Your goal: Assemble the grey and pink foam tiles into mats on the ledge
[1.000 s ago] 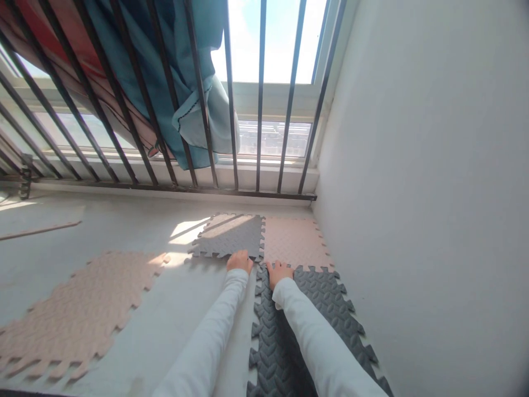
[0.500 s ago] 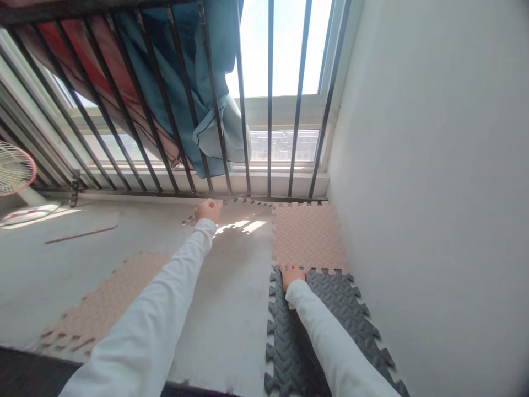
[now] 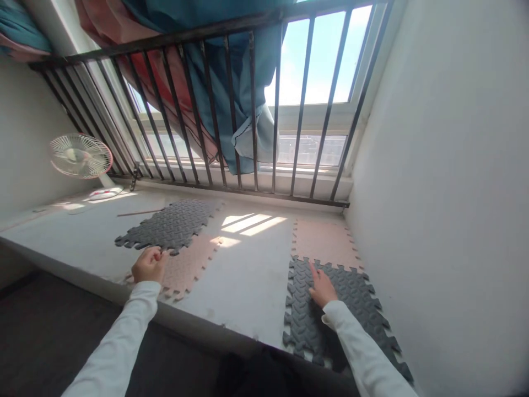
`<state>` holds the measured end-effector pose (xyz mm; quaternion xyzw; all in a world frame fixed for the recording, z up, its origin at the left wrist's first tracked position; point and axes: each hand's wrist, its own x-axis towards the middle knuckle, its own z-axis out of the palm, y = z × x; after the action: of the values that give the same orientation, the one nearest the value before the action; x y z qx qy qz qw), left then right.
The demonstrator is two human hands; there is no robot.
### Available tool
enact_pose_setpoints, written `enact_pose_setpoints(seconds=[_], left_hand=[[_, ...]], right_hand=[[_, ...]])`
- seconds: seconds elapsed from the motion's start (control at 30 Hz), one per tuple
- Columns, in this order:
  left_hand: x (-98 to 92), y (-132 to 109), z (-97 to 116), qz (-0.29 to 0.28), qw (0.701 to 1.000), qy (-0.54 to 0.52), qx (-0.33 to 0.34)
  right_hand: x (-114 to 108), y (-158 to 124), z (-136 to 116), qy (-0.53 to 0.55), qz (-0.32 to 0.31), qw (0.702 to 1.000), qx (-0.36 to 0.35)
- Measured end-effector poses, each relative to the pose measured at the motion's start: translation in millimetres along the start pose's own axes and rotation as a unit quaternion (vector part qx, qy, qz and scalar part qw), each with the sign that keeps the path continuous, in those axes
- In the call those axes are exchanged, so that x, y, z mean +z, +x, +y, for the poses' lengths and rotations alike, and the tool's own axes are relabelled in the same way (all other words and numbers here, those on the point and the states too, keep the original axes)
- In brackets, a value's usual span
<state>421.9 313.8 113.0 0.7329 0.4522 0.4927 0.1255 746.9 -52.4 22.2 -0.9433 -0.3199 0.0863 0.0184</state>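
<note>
My left hand (image 3: pixel 149 266) is closed at the near edge of a dark grey foam mat tile (image 3: pixel 176 220), seemingly pinching it; the fingertips are partly hidden. This tile overlaps a pink foam mat tile (image 3: pixel 185 270) that shows beneath it and towards the front. On the right, my right hand (image 3: pixel 323 286) rests over another dark grey foam mat tile (image 3: pixel 303 309). Its index finger stretches to the seam with a pink foam mat tile (image 3: pixel 324 242) behind, the other fingers loosely bent, holding nothing. These two tiles lie edge to edge.
Behind the white platform (image 3: pixel 243 275) runs a dark metal railing (image 3: pixel 231 190), with teal and red curtains (image 3: pixel 215 94) at the window. A fan (image 3: pixel 82 157) stands at the far left, near a thin strip (image 3: pixel 138 213). A white wall (image 3: pixel 454 193) borders the right side.
My left hand has moved from near the railing to the front left. A grey tile now shows over the left pink tile. My right index finger is now extended, and the view has shifted left.
</note>
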Motion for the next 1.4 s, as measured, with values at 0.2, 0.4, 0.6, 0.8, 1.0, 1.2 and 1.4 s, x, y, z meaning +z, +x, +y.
enact_pose_setpoints(seconds=[0.2,0.4,0.6,0.8,1.0,1.2,1.4], left_hand=[[-4.6,-77.0,-60.8,-0.149,0.977,0.149,0.019],[-4.2,-81.1,-73.9,-0.197,0.967,0.152,0.046],[-2.4,-74.6,-71.7,-0.257,0.951,0.155,0.075],[5.0,-72.9,-79.4,-0.260,0.936,0.236,0.009],[8.9,-67.5,-75.8,-0.283,0.918,0.279,-0.008],[6.2,-70.1,-73.4,-0.285,0.909,0.305,-0.010],[5.7,-78.6,-74.6,-0.313,0.891,0.327,-0.029]], right_hand=[[18.1,-75.0,41.5,-0.045,0.027,0.997,0.053],[21.1,-105.6,57.4,-0.084,0.021,0.992,0.089],[18.9,-102.8,53.3,-0.109,-0.058,0.990,0.072],[9.4,-98.9,49.8,-0.100,-0.086,0.989,0.072],[6.4,-102.1,45.6,-0.109,-0.085,0.987,0.076],[4.2,-103.6,43.5,-0.115,-0.081,0.987,0.074],[6.4,-102.8,43.2,-0.121,-0.072,0.987,0.081]])
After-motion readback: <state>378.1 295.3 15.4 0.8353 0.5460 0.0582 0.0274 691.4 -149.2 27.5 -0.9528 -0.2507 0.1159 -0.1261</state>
